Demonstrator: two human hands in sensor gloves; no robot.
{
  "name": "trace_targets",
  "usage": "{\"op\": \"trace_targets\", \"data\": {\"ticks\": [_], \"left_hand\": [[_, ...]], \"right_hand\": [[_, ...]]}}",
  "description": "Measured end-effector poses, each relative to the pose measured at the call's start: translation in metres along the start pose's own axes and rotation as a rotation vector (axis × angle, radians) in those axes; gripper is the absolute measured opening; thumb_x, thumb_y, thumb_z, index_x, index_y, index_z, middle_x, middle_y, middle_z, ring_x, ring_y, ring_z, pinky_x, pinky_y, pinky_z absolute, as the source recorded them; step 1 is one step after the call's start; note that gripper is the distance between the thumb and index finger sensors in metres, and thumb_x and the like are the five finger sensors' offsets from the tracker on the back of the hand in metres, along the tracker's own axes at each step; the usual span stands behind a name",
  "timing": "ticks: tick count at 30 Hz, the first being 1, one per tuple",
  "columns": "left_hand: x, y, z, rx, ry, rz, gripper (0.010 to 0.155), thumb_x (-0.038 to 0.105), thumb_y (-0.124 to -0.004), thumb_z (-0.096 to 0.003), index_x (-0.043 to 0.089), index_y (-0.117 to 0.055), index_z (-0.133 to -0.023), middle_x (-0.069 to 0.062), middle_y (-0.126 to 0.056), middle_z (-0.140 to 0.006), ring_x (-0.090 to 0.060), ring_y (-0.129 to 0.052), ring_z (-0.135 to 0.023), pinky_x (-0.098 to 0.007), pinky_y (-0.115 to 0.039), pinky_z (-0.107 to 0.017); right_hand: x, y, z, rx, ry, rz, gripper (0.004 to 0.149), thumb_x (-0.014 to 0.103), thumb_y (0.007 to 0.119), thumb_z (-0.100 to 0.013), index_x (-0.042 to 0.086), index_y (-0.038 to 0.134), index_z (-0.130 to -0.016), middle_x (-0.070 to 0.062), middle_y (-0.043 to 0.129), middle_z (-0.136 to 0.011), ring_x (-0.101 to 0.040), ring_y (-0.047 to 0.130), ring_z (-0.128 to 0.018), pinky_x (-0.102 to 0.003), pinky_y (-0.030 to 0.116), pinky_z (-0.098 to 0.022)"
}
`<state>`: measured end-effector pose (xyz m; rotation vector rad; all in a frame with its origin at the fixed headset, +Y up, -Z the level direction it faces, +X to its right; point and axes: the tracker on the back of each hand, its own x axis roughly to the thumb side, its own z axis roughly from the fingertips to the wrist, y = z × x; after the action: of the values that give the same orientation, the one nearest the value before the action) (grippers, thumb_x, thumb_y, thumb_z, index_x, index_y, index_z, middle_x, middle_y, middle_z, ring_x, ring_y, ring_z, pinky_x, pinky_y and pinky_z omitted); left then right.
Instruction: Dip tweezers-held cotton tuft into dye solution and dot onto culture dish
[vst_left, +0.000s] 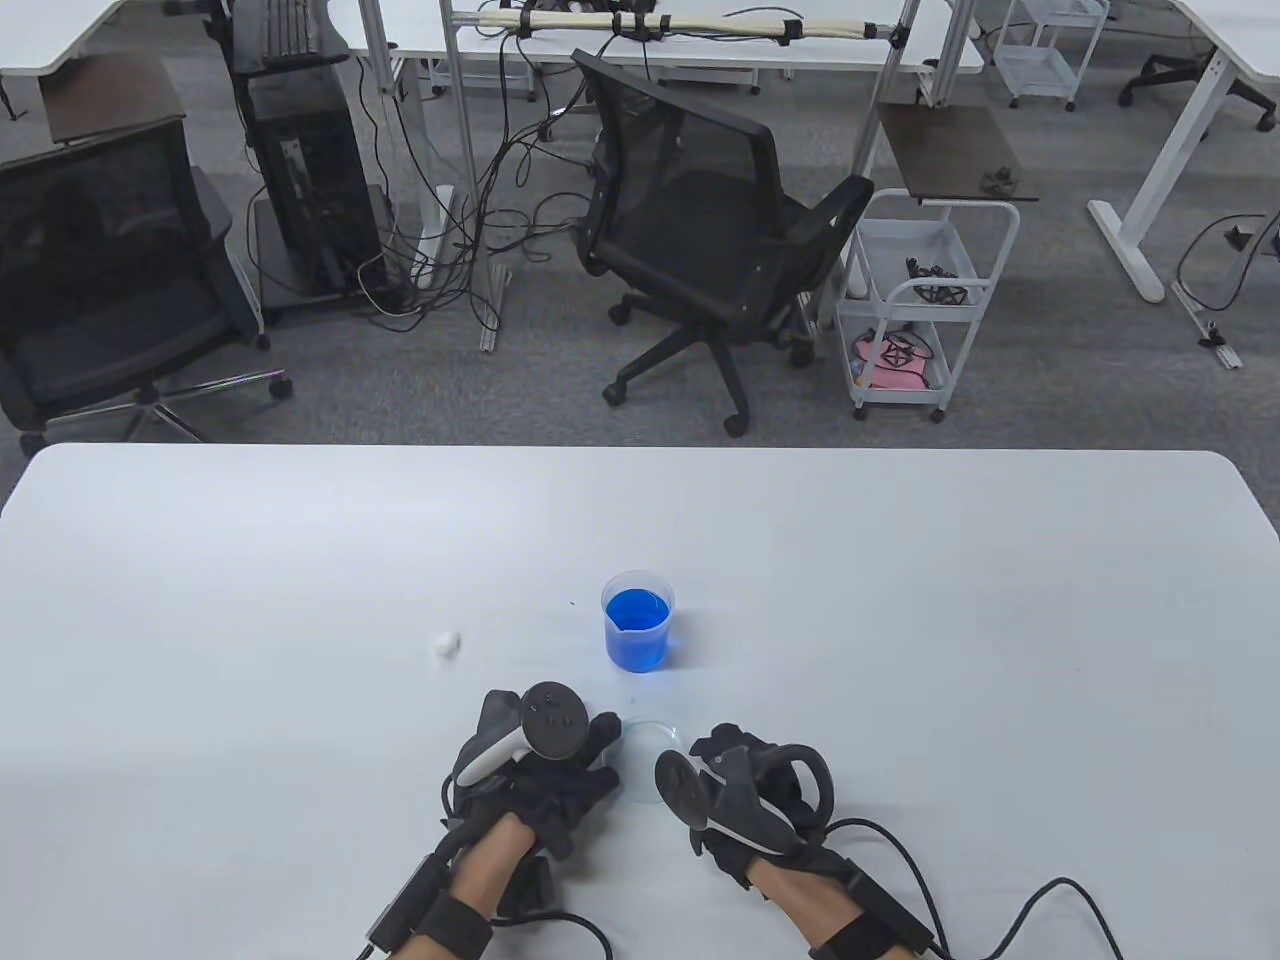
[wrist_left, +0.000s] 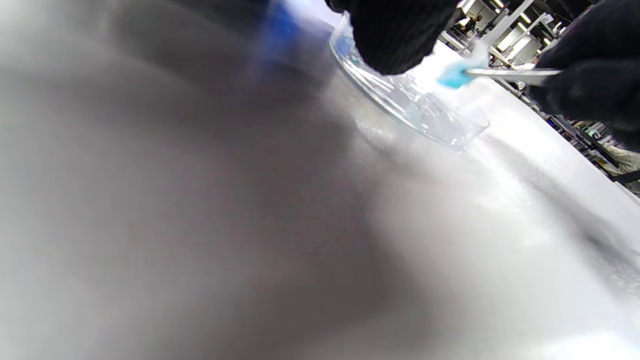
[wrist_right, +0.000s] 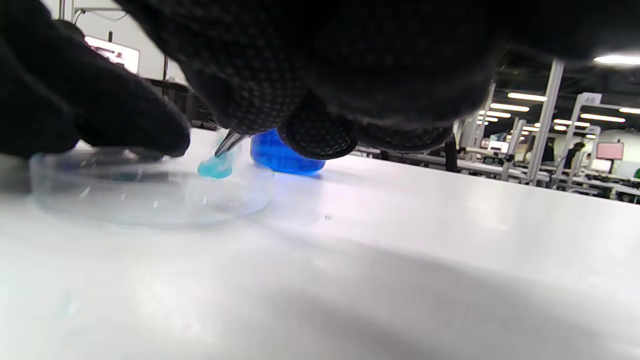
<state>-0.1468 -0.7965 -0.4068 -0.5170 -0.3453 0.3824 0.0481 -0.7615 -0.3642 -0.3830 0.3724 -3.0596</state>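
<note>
A clear culture dish (vst_left: 648, 760) lies on the white table (vst_left: 300, 560) between my two hands. My left hand (vst_left: 598, 738) holds the dish at its left rim; its fingers (wrist_left: 395, 35) touch the rim in the left wrist view. My right hand (vst_left: 702, 752) pinches metal tweezers (wrist_left: 510, 73) that grip a blue-stained cotton tuft (wrist_right: 216, 167). The tuft is low over the dish (wrist_right: 150, 195); I cannot tell whether it touches. The beaker of blue dye (vst_left: 637, 625) stands just behind the dish.
A spare white cotton tuft (vst_left: 445, 643) lies on the table to the left of the beaker. Glove cables trail off the near table edge (vst_left: 1000, 900). Office chairs and a cart stand on the floor beyond the far edge.
</note>
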Motion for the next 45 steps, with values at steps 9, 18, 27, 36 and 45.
{"op": "trace_targets", "data": {"ticks": [9,18,27,36,45], "left_hand": [[0.000,0.000,0.000,0.001,0.006,-0.008,0.065,0.038,-0.071,-0.0633,0.025,-0.037,-0.117,-0.026,-0.020,-0.123,-0.057,-0.015,-0.104,-0.077,-0.016,-0.066],[0.000,0.000,0.001,0.003,0.007,-0.009,0.065,0.038,-0.071,-0.0632,0.025,-0.037,-0.117,-0.026,-0.020,-0.123,-0.057,-0.015,-0.104,-0.077,-0.016,-0.066],[0.000,-0.001,0.001,0.002,0.008,-0.010,0.065,0.038,-0.071,-0.0633,0.025,-0.037,-0.117,-0.026,-0.020,-0.123,-0.057,-0.015,-0.104,-0.077,-0.016,-0.066],[0.001,-0.001,0.001,0.002,0.008,-0.012,0.064,0.038,-0.071,-0.0633,0.025,-0.037,-0.117,-0.026,-0.020,-0.123,-0.057,-0.015,-0.104,-0.077,-0.016,-0.066],[0.002,-0.001,0.001,0.003,0.012,-0.019,0.064,0.038,-0.071,-0.0632,0.025,-0.037,-0.117,-0.027,-0.020,-0.123,-0.057,-0.015,-0.104,-0.077,-0.016,-0.066]], "right_hand": [[0.002,-0.010,0.010,-0.018,-0.021,-0.012,0.041,0.028,0.090,-0.026,-0.001,0.105,-0.051,-0.025,0.102,-0.051,-0.015,0.098,-0.017,-0.031,0.089,-0.006],[0.012,0.012,0.010,0.039,-0.066,0.042,0.041,0.028,0.090,-0.026,-0.001,0.105,-0.051,-0.025,0.102,-0.051,-0.015,0.098,-0.018,-0.031,0.089,-0.006],[0.005,-0.021,0.013,-0.073,-0.029,-0.043,0.041,0.028,0.090,-0.026,-0.001,0.105,-0.051,-0.025,0.102,-0.051,-0.015,0.098,-0.017,-0.031,0.089,-0.006],[0.022,0.011,0.012,0.035,-0.089,0.027,0.041,0.028,0.090,-0.026,-0.001,0.105,-0.051,-0.025,0.102,-0.051,-0.015,0.098,-0.017,-0.031,0.089,-0.006],[0.017,-0.001,0.007,-0.027,-0.061,-0.014,0.041,0.028,0.090,-0.026,-0.001,0.105,-0.051,-0.025,0.102,-0.051,-0.015,0.098,-0.017,-0.031,0.089,-0.006]]}}
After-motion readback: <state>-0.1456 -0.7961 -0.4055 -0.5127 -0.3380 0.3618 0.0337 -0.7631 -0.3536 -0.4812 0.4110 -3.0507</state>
